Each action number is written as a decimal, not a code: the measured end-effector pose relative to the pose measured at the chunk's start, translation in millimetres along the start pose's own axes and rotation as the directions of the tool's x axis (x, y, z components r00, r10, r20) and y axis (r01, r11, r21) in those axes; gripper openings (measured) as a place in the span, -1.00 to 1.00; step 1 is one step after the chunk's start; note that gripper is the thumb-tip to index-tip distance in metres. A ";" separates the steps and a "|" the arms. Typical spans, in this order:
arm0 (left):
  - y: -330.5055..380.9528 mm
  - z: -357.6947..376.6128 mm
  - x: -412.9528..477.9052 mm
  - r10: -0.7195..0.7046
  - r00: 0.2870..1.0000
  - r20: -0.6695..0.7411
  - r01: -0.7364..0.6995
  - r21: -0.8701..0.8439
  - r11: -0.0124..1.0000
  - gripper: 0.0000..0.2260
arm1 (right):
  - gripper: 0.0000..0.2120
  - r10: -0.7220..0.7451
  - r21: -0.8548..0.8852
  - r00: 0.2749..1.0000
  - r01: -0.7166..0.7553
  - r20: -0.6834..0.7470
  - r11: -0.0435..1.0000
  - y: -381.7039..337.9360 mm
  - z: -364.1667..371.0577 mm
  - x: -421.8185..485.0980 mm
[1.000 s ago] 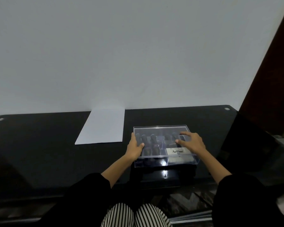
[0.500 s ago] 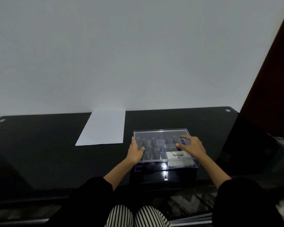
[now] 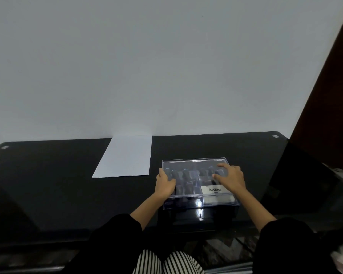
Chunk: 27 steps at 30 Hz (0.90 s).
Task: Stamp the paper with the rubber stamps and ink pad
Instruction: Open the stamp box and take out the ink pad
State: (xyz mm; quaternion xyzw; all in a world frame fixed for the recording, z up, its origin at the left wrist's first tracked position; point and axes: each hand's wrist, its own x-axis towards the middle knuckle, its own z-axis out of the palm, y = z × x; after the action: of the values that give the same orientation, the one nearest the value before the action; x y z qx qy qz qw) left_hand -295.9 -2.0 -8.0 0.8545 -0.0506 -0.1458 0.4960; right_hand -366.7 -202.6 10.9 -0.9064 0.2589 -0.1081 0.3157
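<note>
A clear plastic box (image 3: 196,165) with its lid closed stands on the black glass table (image 3: 48,184), right of centre. Several dark-handled rubber stamps (image 3: 185,175) lie inside, and a white "Artline" label (image 3: 215,189) shows near its front right. My left hand (image 3: 163,183) grips the box's left edge, thumb on the lid. My right hand (image 3: 231,177) lies flat on the lid's right part with fingers spread. A blank white sheet of paper (image 3: 125,156) lies flat to the left of the box, against the wall. No separate ink pad is clearly visible.
A grey wall rises right behind the table. A dark brown wooden panel (image 3: 329,105) stands at the right. The table's front edge runs just above my lap, where striped trousers (image 3: 166,263) show. A lower glass surface (image 3: 325,194) sits to the right.
Both hands stay on the box. The box and hands have shifted slightly nearer with the view; my right fingers have crept a little across the lid.
</note>
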 end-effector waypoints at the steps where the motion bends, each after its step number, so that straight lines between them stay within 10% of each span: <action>1: 0.4 -0.1 0.6 -0.001 1.000 -0.002 0.001 -0.004 1.000 -0.46 | -0.55 -0.001 0.012 1.000 0.001 -0.008 1.000 -0.3 -0.1 0.5; 27: 70.3 -29.5 109.0 0.120 0.984 -0.128 -0.127 -0.042 0.991 -0.55 | -0.58 -0.055 0.131 0.995 0.066 -0.088 0.989 -45.6 -9.3 126.1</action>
State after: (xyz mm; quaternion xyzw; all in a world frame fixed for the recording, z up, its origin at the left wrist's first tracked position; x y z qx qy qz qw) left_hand -179.1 -37.9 44.6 0.8445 -0.0686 -0.0621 0.5275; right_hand -245.6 -244.7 50.9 -0.8853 0.2365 -0.1730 0.3612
